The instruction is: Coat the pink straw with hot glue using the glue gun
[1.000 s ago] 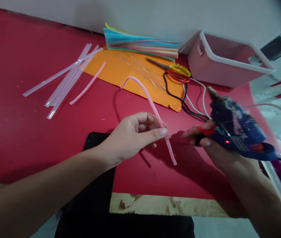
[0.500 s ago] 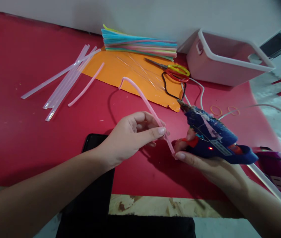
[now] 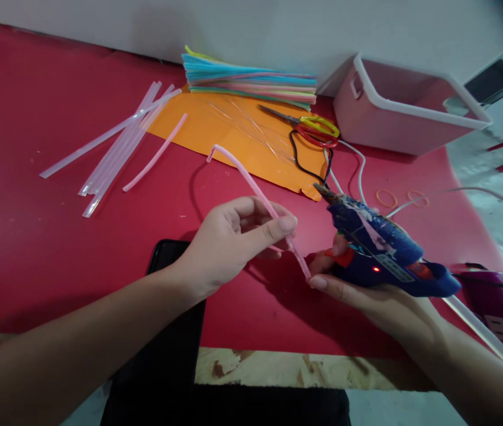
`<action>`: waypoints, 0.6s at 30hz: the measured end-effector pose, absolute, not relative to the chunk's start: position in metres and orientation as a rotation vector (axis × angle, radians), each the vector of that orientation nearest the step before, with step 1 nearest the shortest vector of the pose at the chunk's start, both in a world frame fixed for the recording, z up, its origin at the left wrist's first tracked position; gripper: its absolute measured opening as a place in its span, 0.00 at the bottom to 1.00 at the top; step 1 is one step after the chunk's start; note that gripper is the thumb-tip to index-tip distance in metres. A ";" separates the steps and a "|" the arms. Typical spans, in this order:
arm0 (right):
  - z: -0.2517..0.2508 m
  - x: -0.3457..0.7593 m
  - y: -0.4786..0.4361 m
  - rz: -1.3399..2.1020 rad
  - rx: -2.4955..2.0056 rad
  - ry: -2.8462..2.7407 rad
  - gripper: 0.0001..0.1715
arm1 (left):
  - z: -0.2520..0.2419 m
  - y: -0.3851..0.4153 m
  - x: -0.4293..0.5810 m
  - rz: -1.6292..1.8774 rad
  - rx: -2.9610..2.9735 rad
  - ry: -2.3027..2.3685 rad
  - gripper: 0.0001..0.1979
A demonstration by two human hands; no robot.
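A pink pipe cleaner [image 3: 245, 173] with a bent far tip is pinched between the thumb and fingers of my left hand [image 3: 229, 245]. Its lower end meets the thumb and fingertips of my right hand [image 3: 358, 293]. That same hand is wrapped round a blue hot glue gun [image 3: 378, 236], whose red light glows and whose nozzle points up and left. Another pink pipe cleaner [image 3: 156, 155] lies on the red table to the left. Beside it are several clear glue sticks [image 3: 118, 142].
An orange envelope [image 3: 242, 142] bears thin clear strips and scissors [image 3: 316, 127]. Behind it lies a bundle of coloured pipe cleaners [image 3: 251, 80], near a pink bin [image 3: 380, 121]. A black phone [image 3: 167, 319] sits under my left forearm. Cords, rubber bands [image 3: 387, 198] and a purple power strip [image 3: 495, 307] are at right.
My left hand has shifted slightly along the pipe cleaner, and its bent tip has moved a little left and down. The glue gun has moved slightly left, still in my right hand.
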State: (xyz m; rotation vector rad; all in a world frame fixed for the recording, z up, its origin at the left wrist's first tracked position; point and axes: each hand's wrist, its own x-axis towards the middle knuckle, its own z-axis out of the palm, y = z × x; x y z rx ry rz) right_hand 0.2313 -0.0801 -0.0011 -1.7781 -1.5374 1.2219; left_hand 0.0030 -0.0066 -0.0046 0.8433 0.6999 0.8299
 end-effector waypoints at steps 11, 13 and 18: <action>-0.007 0.243 -0.076 1.232 -1.680 -1.533 0.23 | -0.003 -0.005 0.002 0.848 0.785 0.747 0.10; -0.010 0.253 -0.074 1.197 -1.560 -1.560 0.24 | -0.002 -0.005 0.002 0.845 0.742 0.748 0.12; -0.010 0.287 -0.076 1.147 -1.435 -1.645 0.21 | 0.000 -0.003 -0.001 0.814 0.670 0.622 0.11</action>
